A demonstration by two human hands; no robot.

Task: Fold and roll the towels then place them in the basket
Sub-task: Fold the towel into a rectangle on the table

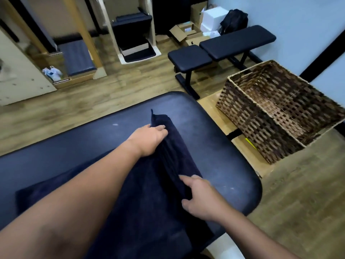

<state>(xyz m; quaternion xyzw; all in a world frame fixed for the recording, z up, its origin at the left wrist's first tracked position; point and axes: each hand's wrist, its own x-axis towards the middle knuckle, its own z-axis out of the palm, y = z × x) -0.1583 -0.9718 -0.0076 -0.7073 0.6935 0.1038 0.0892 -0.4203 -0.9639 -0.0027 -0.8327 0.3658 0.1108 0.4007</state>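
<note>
Flatly, the dark navy towel (149,193) lies lengthwise — right edge folded over.

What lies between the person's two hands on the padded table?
In the head view, only the folded edge of the dark towel runs between the left hand and the right hand; both grip it.

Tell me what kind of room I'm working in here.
Probably a gym or physio studio: a padded treatment table under the navy towel, a black weight bench behind it, and wooden Pilates-style equipment on the far floor.

No legible text or labels anywhere.
</note>
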